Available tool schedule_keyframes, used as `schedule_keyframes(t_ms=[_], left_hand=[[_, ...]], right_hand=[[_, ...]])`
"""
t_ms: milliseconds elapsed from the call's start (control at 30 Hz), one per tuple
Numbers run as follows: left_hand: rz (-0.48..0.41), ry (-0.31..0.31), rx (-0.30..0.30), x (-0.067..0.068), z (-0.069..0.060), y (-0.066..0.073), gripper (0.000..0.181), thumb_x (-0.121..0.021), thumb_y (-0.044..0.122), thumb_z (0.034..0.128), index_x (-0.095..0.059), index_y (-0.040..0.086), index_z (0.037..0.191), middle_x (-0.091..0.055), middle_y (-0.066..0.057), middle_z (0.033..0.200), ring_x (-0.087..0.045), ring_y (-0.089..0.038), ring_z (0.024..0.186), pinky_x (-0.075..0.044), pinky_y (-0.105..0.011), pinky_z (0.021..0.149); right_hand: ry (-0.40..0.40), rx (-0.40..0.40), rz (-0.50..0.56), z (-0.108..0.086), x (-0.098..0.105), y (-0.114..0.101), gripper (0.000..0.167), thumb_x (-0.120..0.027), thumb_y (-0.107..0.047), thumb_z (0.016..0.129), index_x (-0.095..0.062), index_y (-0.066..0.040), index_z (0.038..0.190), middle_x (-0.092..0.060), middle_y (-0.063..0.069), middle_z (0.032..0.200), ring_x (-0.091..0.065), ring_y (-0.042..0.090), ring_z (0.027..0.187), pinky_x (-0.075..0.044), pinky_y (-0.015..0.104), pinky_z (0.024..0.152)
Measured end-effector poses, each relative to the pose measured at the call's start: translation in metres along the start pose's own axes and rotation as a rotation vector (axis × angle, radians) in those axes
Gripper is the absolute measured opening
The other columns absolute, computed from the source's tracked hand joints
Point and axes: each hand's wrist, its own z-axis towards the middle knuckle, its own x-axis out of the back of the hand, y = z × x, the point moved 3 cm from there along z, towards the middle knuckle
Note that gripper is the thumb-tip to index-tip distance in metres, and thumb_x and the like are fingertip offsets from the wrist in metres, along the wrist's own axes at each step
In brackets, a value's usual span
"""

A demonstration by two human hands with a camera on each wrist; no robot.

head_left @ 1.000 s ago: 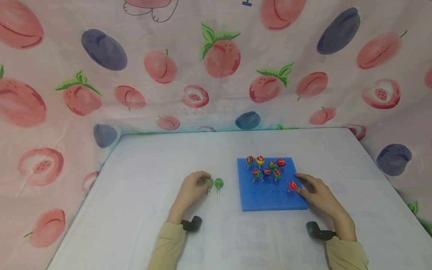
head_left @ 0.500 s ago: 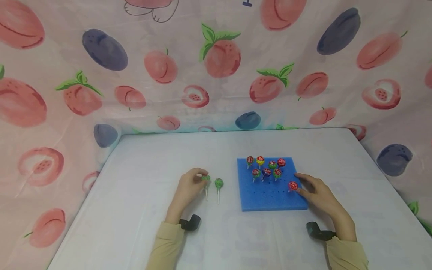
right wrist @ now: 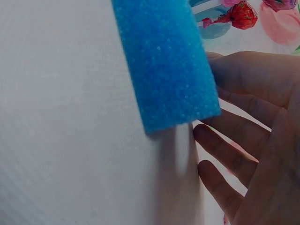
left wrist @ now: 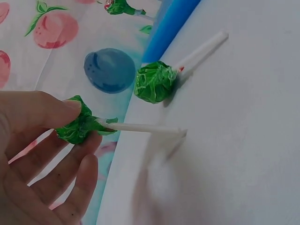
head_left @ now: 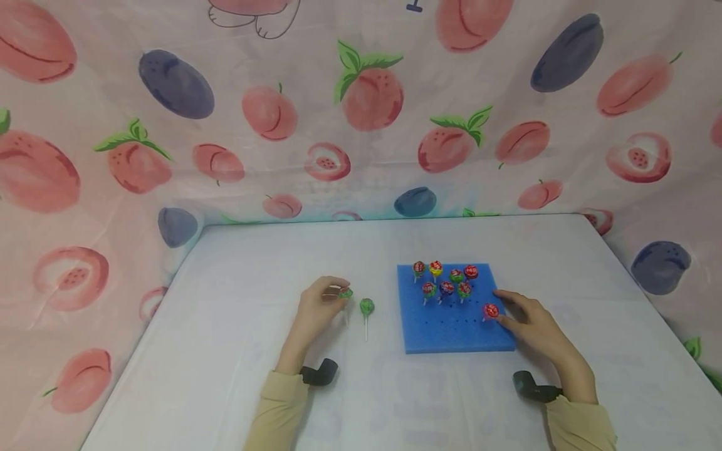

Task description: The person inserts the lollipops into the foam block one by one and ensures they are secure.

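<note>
My left hand [head_left: 318, 307] pinches a green-wrapped lollipop [left wrist: 77, 123] by its candy head, between thumb and fingertips. Its white stick slants down, the tip close to the table. A second green lollipop [head_left: 366, 306] lies on the table just right of that hand. Over at the blue foam block [head_left: 417, 338], my right hand [head_left: 533, 321] touches the right edge with spread, mostly straight fingers. A red lollipop [head_left: 491, 311] stands in the foam beside the right thumb. The right wrist view shows the thumb [right wrist: 253, 75] against the foam's side.
Several wrapped lollipops, among them a yellow one [head_left: 435, 268] and a dark blue one [head_left: 446, 288], stand in the foam's back rows. Small holes dot its front half. A white cloth covers the table [head_left: 225, 300]; a fruit-print curtain [head_left: 372, 37] hangs behind.
My left hand has shifted slightly left and up with the green lollipop, drawing it away from the one lying beside it. The right hand and foam block stay put.
</note>
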Motion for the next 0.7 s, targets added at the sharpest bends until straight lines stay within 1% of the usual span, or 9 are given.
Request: schedule_keyframes(t_ms=[300, 533, 700], left_hand=[[-0.078, 0.002, 0.001, 0.000, 0.000, 0.004, 0.032, -0.069, -0.002, 0.0792, -0.067, 0.010, 0.109, -0.067, -0.008, 0.112, -0.063, -0.028, 0.108, -0.053, -0.044, 0.096], [-0.111, -0.007, -0.019, -0.001, 0.001, 0.008, 0.037, -0.068, -0.007, 0.0771, -0.067, 0.010, 0.110, -0.066, -0.009, 0.109, -0.063, -0.027, 0.107, -0.052, -0.044, 0.096], [-0.114, -0.023, -0.025, -0.001, 0.000, 0.013, 0.039, -0.068, -0.008, 0.0772, -0.067, 0.012, 0.111, -0.065, -0.008, 0.109, -0.062, -0.026, 0.107, -0.052, -0.043, 0.096]], right_hand=[[0.000, 0.007, -0.003, 0.000, 0.000, -0.001, 0.059, -0.063, -0.029, 0.092, -0.043, -0.004, 0.141, -0.037, 0.031, 0.147, -0.029, 0.055, 0.133, -0.027, 0.073, 0.102], [-0.003, 0.002, 0.007, -0.001, 0.001, -0.001, 0.059, -0.063, -0.030, 0.092, -0.042, -0.004, 0.142, -0.036, 0.031, 0.147, -0.028, 0.055, 0.133, -0.026, 0.074, 0.102], [0.004, 0.011, -0.002, 0.000, 0.001, -0.001, 0.059, -0.063, -0.029, 0.092, -0.043, -0.004, 0.141, -0.037, 0.031, 0.147, -0.029, 0.055, 0.133, -0.027, 0.074, 0.101]])
